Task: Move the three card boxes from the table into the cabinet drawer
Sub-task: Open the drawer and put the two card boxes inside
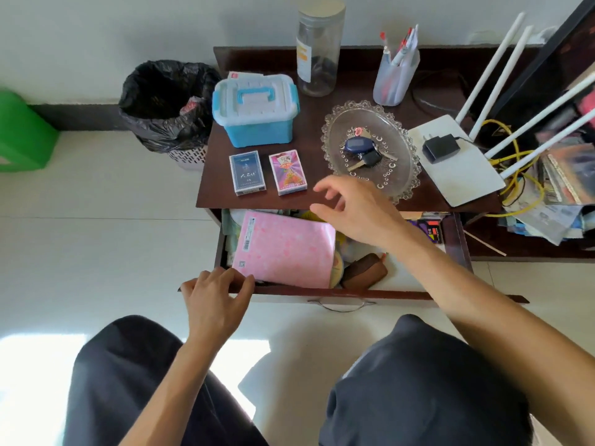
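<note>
— Just beyond the right hand [357, 210], to its left, what's lying on the table [325, 91]?

— Two card boxes side by side: a pink box [287, 172] nearest the fingers, then a blue box [247, 173] further left. Both lie flat, long sides running away from the person. I can't see a third box on the table.

— And the hands?

— The right hand hovers with fingers spread and loose, holding nothing, not touching the pink box. The left hand [215, 296] grips the front edge of the open drawer [370, 296], below and nearer the body.

— So which hand goes for it?

— The right, I'd judge; it's clearly closer. A short reach forward-left would put fingers across the pink box's narrow width.
</note>
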Tool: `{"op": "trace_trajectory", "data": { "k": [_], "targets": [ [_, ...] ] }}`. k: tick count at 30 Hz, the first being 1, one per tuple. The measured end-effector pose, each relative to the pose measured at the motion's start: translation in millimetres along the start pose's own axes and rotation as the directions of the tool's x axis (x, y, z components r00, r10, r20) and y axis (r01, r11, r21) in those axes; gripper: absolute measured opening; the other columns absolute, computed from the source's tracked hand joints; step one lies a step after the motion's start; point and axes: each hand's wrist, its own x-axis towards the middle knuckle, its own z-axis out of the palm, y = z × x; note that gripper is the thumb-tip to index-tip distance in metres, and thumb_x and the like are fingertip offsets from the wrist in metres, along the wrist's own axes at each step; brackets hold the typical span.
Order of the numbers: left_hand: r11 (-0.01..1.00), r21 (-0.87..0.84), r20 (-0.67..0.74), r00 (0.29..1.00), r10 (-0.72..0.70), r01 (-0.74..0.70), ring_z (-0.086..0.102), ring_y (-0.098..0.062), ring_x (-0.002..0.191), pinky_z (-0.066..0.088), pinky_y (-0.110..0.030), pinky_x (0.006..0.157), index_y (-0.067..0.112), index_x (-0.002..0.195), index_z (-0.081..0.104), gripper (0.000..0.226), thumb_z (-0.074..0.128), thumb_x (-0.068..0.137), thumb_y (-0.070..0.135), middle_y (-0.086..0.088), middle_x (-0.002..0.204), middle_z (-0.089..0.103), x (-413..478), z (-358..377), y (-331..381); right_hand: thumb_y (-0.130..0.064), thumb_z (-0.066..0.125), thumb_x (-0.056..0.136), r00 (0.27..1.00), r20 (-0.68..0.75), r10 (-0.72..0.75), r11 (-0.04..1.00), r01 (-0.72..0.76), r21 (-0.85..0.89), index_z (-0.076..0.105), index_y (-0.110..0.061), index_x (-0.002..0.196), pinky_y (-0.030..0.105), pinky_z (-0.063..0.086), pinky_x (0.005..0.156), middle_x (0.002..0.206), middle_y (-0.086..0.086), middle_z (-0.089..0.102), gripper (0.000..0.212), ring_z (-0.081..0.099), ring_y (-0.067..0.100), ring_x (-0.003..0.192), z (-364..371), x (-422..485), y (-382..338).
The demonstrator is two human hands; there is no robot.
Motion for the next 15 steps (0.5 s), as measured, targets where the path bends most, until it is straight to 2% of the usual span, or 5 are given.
{"op": "trace_trajectory", "data": {
  "k": [4, 7, 10, 12, 15],
  "targets": [
    [1.000, 0.003, -0.006, 1.000, -0.012, 0.012, 0.051, -0.013, 0.076, 0.025, -0.032, 0.081, 0.028, 0.074, 0.070, 0.037, 0.048, 0.091, 0.053, 0.012, 0.072, 0.062, -0.7, 2.5, -3.2, -0.064, 0.060, 0.085, 1.000, 0.016, -0.026, 0.968, 0.029, -0.249, 0.053, -0.023, 0.132, 0.043, 0.054, 0.076, 0.118, 0.004, 0.056, 0.063, 0.064, 0.029, 0.100, 21.3, 65.7, -30.3],
    [1.000, 0.006, -0.014, 1.000, -0.024, 0.024, 0.050, -0.012, 0.075, 0.025, -0.031, 0.081, 0.030, 0.069, 0.066, 0.039, 0.045, 0.089, 0.055, 0.012, 0.069, 0.059, -0.7, 4.1, -4.8, -0.078, 0.058, 0.078, 0.996, 0.070, 0.051, 0.918, -0.020, -0.395, 0.036, -0.022, 0.147, 0.048, 0.052, 0.084, 0.138, 0.013, 0.045, 0.091, 0.061, 0.038, 0.116, 35.2, 97.8, -37.1],
    [0.999, 0.011, -0.031, 0.999, -0.034, 0.034, 0.049, -0.011, 0.072, 0.024, -0.030, 0.079, 0.029, 0.064, 0.062, 0.041, 0.042, 0.088, 0.057, 0.013, 0.068, 0.058, -0.7, 5.9, -5.1, -0.084, 0.053, 0.076, 0.977, 0.130, 0.171, 0.889, -0.096, -0.447, 0.027, -0.024, 0.155, 0.051, 0.049, 0.096, 0.150, 0.020, 0.037, 0.103, 0.054, 0.042, 0.128, 43.4, 116.3, -39.5],
    [0.999, 0.018, -0.045, 0.999, -0.028, 0.029, 0.049, -0.011, 0.071, 0.024, -0.030, 0.078, 0.029, 0.064, 0.062, 0.042, 0.042, 0.088, 0.057, 0.014, 0.067, 0.058, -1.5, 7.5, -5.7, -0.081, 0.054, 0.077, 0.961, 0.164, 0.220, 0.894, -0.132, -0.429, 0.025, -0.026, 0.156, 0.049, 0.053, 0.094, 0.149, 0.021, 0.038, 0.101, 0.058, 0.039, 0.122, 46.4, 122.4, -40.7],
    [0.999, 0.017, -0.067, 0.997, -0.030, 0.031, 0.049, -0.012, 0.070, 0.027, -0.031, 0.077, 0.029, 0.062, 0.060, 0.039, 0.046, 0.087, 0.056, 0.014, 0.066, 0.057, -1.7, 10.2, -7.2, -0.074, 0.057, 0.080, 0.953, 0.186, 0.239, 0.918, -0.159, -0.364, 0.027, -0.026, 0.155, 0.037, 0.063, 0.073, 0.145, 0.018, 0.044, 0.094, 0.066, 0.027, 0.088, 45.8, 128.3, -42.9]
  ]
}}
